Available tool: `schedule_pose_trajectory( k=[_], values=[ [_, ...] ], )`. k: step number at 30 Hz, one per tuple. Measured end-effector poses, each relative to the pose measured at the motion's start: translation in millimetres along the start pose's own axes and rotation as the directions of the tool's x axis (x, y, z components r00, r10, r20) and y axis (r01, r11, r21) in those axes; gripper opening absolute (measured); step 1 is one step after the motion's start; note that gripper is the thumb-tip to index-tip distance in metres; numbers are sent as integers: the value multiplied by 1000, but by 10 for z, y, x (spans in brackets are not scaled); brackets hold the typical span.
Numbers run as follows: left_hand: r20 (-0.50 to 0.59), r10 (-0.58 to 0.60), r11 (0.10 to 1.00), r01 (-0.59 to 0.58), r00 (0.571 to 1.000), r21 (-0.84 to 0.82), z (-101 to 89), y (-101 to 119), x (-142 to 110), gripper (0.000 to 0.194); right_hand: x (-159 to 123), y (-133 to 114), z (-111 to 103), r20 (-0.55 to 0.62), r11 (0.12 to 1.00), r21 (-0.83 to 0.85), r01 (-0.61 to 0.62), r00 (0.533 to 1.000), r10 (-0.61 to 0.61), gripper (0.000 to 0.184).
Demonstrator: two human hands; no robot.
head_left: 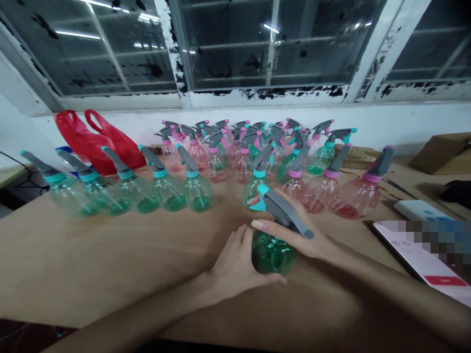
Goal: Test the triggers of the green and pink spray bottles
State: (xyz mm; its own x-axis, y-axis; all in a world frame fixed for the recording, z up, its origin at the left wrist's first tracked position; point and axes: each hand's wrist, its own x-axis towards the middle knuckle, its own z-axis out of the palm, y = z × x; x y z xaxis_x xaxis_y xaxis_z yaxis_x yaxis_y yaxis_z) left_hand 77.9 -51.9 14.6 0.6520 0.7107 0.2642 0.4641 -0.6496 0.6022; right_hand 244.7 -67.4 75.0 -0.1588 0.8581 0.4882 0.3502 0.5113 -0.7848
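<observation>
A green see-through spray bottle [274,254] with a grey and turquoise trigger head stands tilted a little on the table in front of me. Around its round body from the left curls my left hand [237,262], thumb along the near side. My right hand [303,230] grips the neck just under the spray head, its thumb across the front and other fingers partly hidden behind the head. Just beyond is another green spray bottle [256,189]. A row of green spray bottles [198,193] stands to the left, and pink spray bottles [320,191] stand to the right.
Many more pink and green spray bottles [243,164] crowd the back below the window. A red plastic bag [101,144] sits at the back left. To the right are a phone [412,252], a white box [419,210] and a cardboard box [443,153] on the wooden table [91,264].
</observation>
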Motion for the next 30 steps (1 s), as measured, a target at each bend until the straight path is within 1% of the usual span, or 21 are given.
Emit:
schedule_pose_trajectory(
  k=[3, 5, 8, 10, 12, 14, 17, 25, 27, 30],
  values=[
    [-10, 17, 999, -16, 1000, 32, -34, -38, 35, 103, 42, 34, 54, -33, 1000, 14, 3, 999, -2, 30],
    [-4, 61, 997, -61, 998, 48, -49, -98, 65, 104, 60, 82, 79, -50, 1000, 28, 13, 999, -11, 26],
    [51, 162, 980, -167, 985, 107, -86, -246, 100, 106, 100, 163, 78, -71, 999, 23, 48, 996, -46, 19],
    [101, 200, 962, -215, 975, 168, -137, -368, 106, 109, 139, 217, 50, -72, 997, 6, 74, 995, -73, 16],
    [156, 194, 951, -225, 969, 214, -203, -482, 102, 106, 181, 263, 11, -74, 996, -9, 92, 993, -92, 14],
    [203, 193, 943, -239, 960, 231, -264, -569, 94, 96, 222, 293, -26, -77, 994, -16, 105, 991, -106, 13],
    [229, 178, 938, -235, 957, 255, -314, -644, 88, 89, 267, 300, -70, -70, 994, -17, 106, 992, -107, 13],
    [273, 160, 933, -236, 948, 272, -284, -690, 78, 83, 292, 289, -120, -18, 999, -40, 0, 1000, -1, 19],
    [280, 159, 931, -238, 947, 276, -283, -692, 70, 81, 298, 297, -125, -13, 999, -39, 16, 1000, -16, 19],
    [299, 150, 927, -239, 942, 288, -291, -689, 58, 80, 307, 307, -132, -18, 996, -36, 83, 996, -83, 17]
  ],
)
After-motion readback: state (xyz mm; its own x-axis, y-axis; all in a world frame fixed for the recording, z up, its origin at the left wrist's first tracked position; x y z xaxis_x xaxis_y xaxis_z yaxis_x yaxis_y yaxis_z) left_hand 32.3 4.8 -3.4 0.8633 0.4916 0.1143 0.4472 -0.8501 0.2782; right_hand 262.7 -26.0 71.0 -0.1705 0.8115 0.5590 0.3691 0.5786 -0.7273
